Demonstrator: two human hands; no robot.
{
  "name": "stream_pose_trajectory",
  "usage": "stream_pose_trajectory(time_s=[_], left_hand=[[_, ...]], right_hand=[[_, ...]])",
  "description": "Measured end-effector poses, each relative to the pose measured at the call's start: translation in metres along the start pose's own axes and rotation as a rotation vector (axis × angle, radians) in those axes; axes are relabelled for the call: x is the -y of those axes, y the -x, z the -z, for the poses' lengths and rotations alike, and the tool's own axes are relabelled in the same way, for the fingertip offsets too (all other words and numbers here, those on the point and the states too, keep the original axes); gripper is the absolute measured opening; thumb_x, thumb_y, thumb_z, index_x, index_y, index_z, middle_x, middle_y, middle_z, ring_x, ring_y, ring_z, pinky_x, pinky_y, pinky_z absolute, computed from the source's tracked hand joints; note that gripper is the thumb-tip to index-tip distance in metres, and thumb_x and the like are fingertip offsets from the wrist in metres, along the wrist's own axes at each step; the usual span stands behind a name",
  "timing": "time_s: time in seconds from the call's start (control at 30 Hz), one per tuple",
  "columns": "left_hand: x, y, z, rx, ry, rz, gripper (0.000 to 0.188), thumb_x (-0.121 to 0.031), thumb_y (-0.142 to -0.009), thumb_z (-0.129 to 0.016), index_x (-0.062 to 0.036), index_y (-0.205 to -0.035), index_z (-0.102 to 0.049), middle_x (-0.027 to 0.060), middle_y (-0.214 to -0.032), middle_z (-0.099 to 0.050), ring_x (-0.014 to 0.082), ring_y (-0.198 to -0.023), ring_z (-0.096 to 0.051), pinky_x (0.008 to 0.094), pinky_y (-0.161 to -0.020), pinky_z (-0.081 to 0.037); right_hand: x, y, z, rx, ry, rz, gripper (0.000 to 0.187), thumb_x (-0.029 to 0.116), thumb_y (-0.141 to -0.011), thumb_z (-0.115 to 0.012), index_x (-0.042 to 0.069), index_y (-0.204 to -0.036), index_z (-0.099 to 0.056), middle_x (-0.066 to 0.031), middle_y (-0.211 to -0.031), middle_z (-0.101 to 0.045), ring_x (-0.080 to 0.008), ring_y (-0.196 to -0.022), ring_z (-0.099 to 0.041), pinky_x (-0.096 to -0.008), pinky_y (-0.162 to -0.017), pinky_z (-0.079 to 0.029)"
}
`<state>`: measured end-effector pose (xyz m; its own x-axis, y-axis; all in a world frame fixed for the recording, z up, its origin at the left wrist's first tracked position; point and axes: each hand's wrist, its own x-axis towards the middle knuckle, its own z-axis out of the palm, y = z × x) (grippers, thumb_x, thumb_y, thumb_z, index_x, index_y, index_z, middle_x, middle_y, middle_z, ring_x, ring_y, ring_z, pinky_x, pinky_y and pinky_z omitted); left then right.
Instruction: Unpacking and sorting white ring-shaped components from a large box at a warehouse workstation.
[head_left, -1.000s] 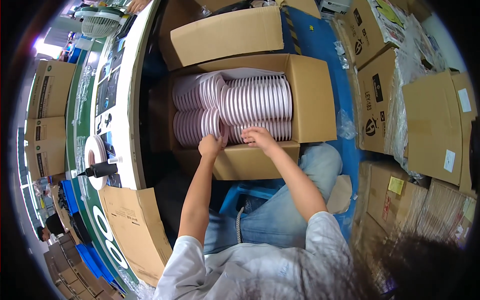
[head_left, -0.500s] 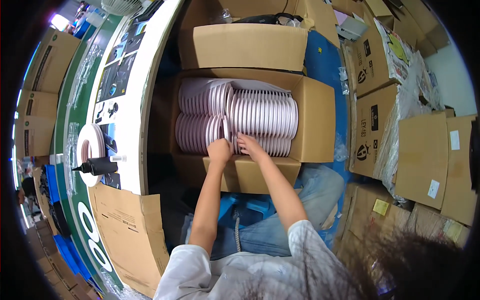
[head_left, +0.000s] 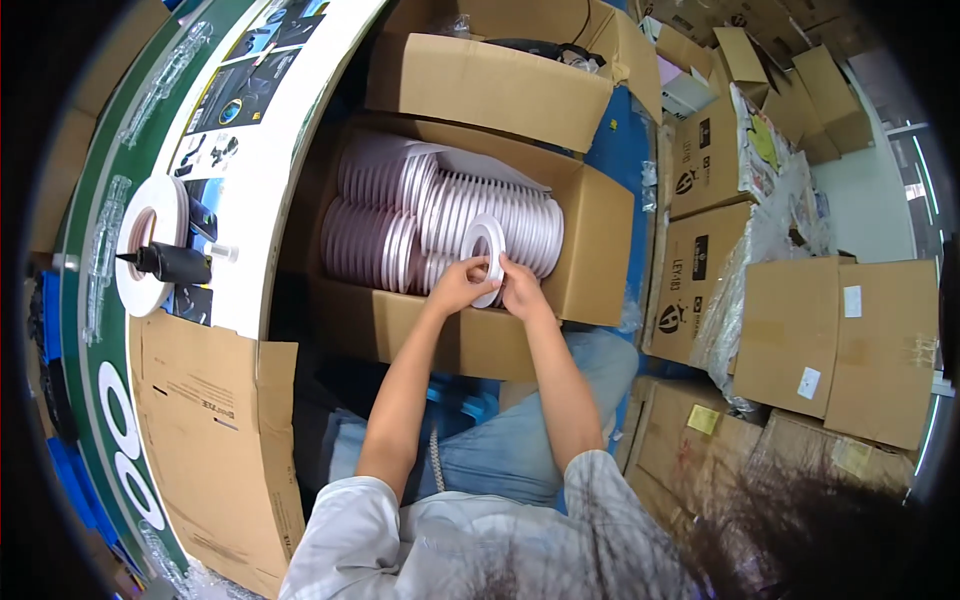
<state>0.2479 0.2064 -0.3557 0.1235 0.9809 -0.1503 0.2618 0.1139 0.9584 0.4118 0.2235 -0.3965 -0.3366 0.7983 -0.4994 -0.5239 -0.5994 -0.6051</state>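
Observation:
A single white ring [head_left: 482, 232] is raised out of an open cardboard box [head_left: 420, 335], tilted so its flat face and centre hole show. My left hand [head_left: 461, 287] grips its lower left edge, thumb and fingers closed on it. On its right side my right hand [head_left: 522, 290] is closed as well, thumb along the rim. Behind and beside my hands, many similar white rings [head_left: 370, 245] stand on edge in packed rows. A pale sheet [head_left: 460, 160] lies over the far end of the rows.
To the left, a white tabletop [head_left: 250, 200] carries a black nozzle bottle [head_left: 175, 262] and more white rings [head_left: 150, 205]. Beyond it runs a green surface [head_left: 90, 330]. Another open carton [head_left: 480, 85] stands behind the box. Stacked cartons [head_left: 700, 290] rise on the right.
My hands have lifted one white ring from the rows and moved right with it. The whole view has shifted and turned slightly.

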Motion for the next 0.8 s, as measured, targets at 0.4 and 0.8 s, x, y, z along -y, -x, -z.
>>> stream_pose_trajectory(time_s=[0.4,0.8], left_hand=[[0.011,0.005,-0.018,0.222,0.320,0.082,0.029,-0.018,-0.076,-0.070,0.0030,-0.095,-0.065,0.0105,-0.084,-0.068,0.0173,-0.076,-0.064,0.0290,-0.071,-0.050],[0.039,0.005,0.047,-0.255,1.248,0.243,0.043,-0.038,-0.089,-0.039,0.0013,-0.097,-0.056,0.0092,-0.071,-0.059,0.0216,-0.062,-0.057,0.0325,-0.062,-0.047]], right_hand=[[0.011,0.032,0.012,-0.112,-0.056,0.148,0.044,0.037,-0.091,-0.056,0.000,-0.116,-0.054,-0.0115,-0.109,-0.061,-0.0240,-0.102,-0.056,-0.0379,-0.094,-0.041],[0.022,0.038,0.021,-0.174,-0.100,0.217,0.051,0.041,-0.093,-0.043,-0.003,-0.119,-0.051,-0.0153,-0.114,-0.059,-0.0265,-0.106,-0.057,-0.0402,-0.085,-0.048]])
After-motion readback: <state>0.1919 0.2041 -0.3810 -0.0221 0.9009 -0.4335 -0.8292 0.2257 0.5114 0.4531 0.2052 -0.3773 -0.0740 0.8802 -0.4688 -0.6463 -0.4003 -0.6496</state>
